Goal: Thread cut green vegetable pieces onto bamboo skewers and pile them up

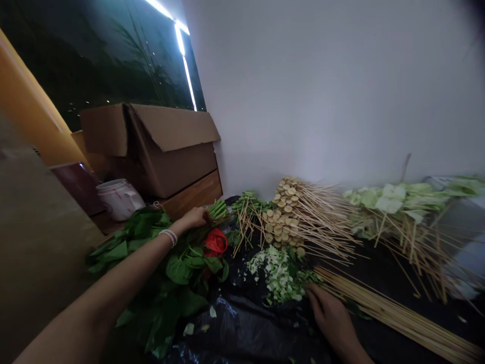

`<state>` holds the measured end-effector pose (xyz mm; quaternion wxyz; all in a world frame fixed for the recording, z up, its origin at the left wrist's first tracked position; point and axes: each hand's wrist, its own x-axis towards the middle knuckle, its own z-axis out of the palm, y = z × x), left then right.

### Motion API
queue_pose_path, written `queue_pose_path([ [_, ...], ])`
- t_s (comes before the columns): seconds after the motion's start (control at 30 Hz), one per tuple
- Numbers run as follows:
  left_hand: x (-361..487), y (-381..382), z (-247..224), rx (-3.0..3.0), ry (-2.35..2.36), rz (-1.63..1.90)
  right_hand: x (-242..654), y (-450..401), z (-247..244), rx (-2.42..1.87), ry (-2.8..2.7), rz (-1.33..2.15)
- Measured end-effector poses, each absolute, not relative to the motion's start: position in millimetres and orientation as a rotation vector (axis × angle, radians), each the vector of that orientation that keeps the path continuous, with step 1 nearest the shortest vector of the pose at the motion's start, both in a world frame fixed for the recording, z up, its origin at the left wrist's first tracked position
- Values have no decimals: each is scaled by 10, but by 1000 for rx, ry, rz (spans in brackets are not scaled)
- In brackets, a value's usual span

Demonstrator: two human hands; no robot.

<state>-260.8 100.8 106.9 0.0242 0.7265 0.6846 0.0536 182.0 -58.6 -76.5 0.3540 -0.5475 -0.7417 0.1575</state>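
My left hand (194, 218) reaches across a pile of large-leaved greens (185, 268), its fingers curled round the stems at the cut end of the bunch. Those pale green stems (219, 210) show just beyond my fingers. Around my left wrist is a beaded bracelet. Below it, a red plastic bag or wrap (215, 241) pokes out among the leaves. My right hand (330, 314) is low, at the edge of a heap of chopped greens (278, 275); its fingers are bent together, and whatever they pinch is hidden. Loose bamboo skewers (394, 308) lie just right of this hand.
Behind stand skewered round slices (288, 217), skewered green stems (248, 207), and skewered pale leaves (397, 199) along the wall. A black plastic sheet (242, 323) covers the surface. At left are an open cardboard box (174, 156) and a white jug (119, 198).
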Motion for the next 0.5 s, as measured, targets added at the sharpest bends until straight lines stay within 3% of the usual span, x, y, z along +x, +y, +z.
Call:
queue_pose_path([
  [0.3, -2194, 809, 795, 2521, 2030, -31, 1825, -576, -785, -1411, -1921, 387],
  [0.5, -2299, 875, 1071, 2319, 1972, -149, 1828, -579, -779, -1396, -1944, 347],
])
